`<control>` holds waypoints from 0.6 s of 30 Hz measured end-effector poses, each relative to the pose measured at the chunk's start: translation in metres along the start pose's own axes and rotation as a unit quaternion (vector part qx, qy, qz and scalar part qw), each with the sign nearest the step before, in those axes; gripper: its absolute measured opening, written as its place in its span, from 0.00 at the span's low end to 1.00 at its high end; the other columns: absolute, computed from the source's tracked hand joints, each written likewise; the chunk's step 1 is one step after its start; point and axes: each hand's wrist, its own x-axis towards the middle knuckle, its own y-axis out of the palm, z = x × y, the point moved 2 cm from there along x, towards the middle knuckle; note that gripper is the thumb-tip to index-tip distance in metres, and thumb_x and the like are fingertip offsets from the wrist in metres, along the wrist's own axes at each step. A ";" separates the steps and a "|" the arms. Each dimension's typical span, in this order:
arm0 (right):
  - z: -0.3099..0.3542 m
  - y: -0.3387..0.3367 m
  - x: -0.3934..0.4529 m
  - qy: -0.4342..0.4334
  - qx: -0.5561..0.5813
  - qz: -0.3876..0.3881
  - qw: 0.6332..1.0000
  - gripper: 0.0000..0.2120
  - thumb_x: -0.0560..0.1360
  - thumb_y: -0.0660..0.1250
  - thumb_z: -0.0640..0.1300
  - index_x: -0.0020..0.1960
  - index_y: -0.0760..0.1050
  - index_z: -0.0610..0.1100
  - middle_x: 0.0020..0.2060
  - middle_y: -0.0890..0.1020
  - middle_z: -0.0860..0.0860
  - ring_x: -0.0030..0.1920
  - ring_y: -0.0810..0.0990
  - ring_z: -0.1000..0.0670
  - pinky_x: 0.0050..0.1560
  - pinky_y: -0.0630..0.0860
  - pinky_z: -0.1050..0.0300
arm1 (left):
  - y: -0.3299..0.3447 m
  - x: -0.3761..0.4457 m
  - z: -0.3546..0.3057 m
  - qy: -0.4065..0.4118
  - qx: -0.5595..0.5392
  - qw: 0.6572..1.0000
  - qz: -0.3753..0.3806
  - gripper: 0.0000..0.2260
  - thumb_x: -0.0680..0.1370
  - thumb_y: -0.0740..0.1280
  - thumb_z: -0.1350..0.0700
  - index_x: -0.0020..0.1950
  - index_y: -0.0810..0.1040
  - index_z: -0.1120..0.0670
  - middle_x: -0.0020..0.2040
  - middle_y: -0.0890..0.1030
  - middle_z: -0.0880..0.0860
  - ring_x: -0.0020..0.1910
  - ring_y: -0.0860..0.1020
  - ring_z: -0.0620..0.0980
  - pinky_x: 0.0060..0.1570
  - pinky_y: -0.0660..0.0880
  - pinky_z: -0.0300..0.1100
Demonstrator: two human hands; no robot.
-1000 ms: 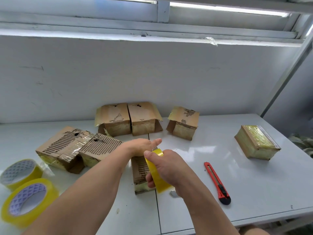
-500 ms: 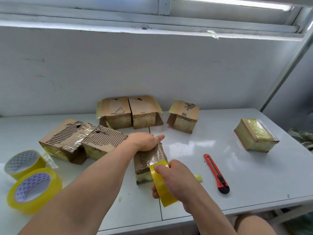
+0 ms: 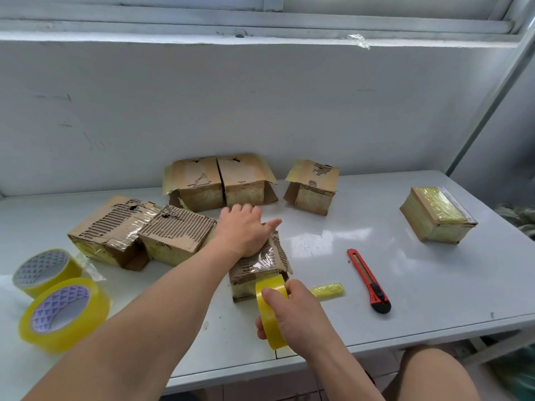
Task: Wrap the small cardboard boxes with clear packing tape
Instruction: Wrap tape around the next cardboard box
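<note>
From the head view, the left hand (image 3: 246, 233) is lying flat, fingers straight, pressing on top of the small cardboard box (image 3: 260, 264) near the worktop's middle. The right hand (image 3: 292, 311) is gripping a tape roll (image 3: 270, 311) at the box's 6 o'clock, with a shiny strip running from the roll up over the box's torn top.

The likely trouble: if the left hand is easing off, the light box may be sliding or tipping toward the roll as tape is pulled, and the strip may be wrinkling over the ragged corrugated surface or sticking to itself. The red utility knife (image 3: 369, 280) is lying at the box's 3 o'clock, near a crumpled tape scrap (image 3: 327, 290); a sweeping forearm could be knocking it off the front edge.

The white worktop (image 3: 434, 285) is glossy and standing against a pale wall under a window frame. Two spare rolls (image 3: 62, 311) are sitting at 9 o'clock, five worn boxes (image 3: 246, 180) toward 12, and a wrapped box (image 3: 437, 215) at 2 o'clock.
</note>
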 end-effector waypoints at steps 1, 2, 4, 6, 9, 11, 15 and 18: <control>-0.001 0.000 0.000 -0.004 -0.005 0.001 1.000 0.08 0.81 0.63 0.50 0.51 0.69 0.45 0.47 0.85 0.38 0.32 0.82 0.49 0.30 0.75 0.60 | -0.003 -0.003 -0.003 0.029 0.041 0.997 -0.052 0.31 0.81 0.44 0.32 0.59 0.74 0.54 0.57 0.77 0.55 0.56 0.74 0.56 0.57 0.69 0.51; -0.003 0.001 -0.001 -0.008 -0.007 0.002 1.000 0.08 0.81 0.63 0.50 0.50 0.69 0.46 0.47 0.85 0.38 0.32 0.82 0.49 0.30 0.75 0.60 | -0.004 -0.007 -0.008 0.057 0.074 0.992 -0.087 0.28 0.82 0.45 0.34 0.54 0.75 0.54 0.51 0.77 0.54 0.50 0.75 0.55 0.49 0.70 0.49; -0.004 0.001 -0.002 -0.013 0.001 0.004 1.000 0.08 0.81 0.63 0.50 0.50 0.69 0.46 0.46 0.85 0.38 0.32 0.82 0.49 0.29 0.74 0.62 | -0.006 -0.016 -0.016 0.090 0.103 0.984 -0.119 0.25 0.83 0.46 0.38 0.50 0.75 0.53 0.48 0.79 0.53 0.44 0.75 0.54 0.42 0.67 0.46; -0.005 0.001 -0.002 -0.016 0.010 0.008 1.000 0.08 0.81 0.63 0.49 0.49 0.68 0.46 0.46 0.85 0.38 0.32 0.82 0.49 0.28 0.74 0.63 | -0.005 -0.022 -0.018 0.049 0.065 0.992 -0.094 0.23 0.84 0.49 0.37 0.55 0.75 0.53 0.52 0.79 0.52 0.51 0.76 0.54 0.47 0.67 0.47; -0.007 0.000 0.000 -0.024 0.015 0.017 0.999 0.08 0.82 0.63 0.50 0.50 0.68 0.46 0.46 0.85 0.39 0.33 0.83 0.49 0.30 0.75 0.62 | -0.002 -0.038 -0.024 -0.031 -0.010 0.998 -0.063 0.29 0.79 0.52 0.29 0.60 0.72 0.52 0.58 0.75 0.50 0.60 0.71 0.53 0.59 0.68 0.52; -0.009 -0.001 -0.001 -0.033 0.008 0.029 0.999 0.07 0.82 0.63 0.50 0.52 0.69 0.47 0.46 0.85 0.42 0.34 0.83 0.52 0.32 0.76 0.62 | -0.001 -0.051 -0.029 -0.048 -0.054 0.997 -0.022 0.36 0.74 0.54 0.24 0.67 0.69 0.52 0.66 0.70 0.51 0.68 0.66 0.53 0.67 0.66 0.59; -0.016 -0.001 -0.008 -0.080 -0.024 0.063 0.995 0.03 0.82 0.63 0.49 0.54 0.69 0.52 0.44 0.85 0.51 0.35 0.82 0.59 0.34 0.73 0.68 | 0.002 -0.057 -0.024 -0.060 -0.155 0.983 0.084 0.51 0.68 0.63 0.23 0.79 0.56 0.55 0.80 0.55 0.53 0.79 0.49 0.55 0.76 0.58 0.60; -0.017 -0.002 -0.009 -0.084 -0.017 0.068 0.994 0.03 0.83 0.63 0.50 0.54 0.70 0.51 0.42 0.85 0.48 0.34 0.83 0.56 0.32 0.74 0.68 | 0.003 -0.058 -0.021 -0.052 -0.155 0.982 0.099 0.56 0.66 0.66 0.23 0.81 0.53 0.57 0.81 0.52 0.52 0.80 0.46 0.55 0.79 0.52 0.55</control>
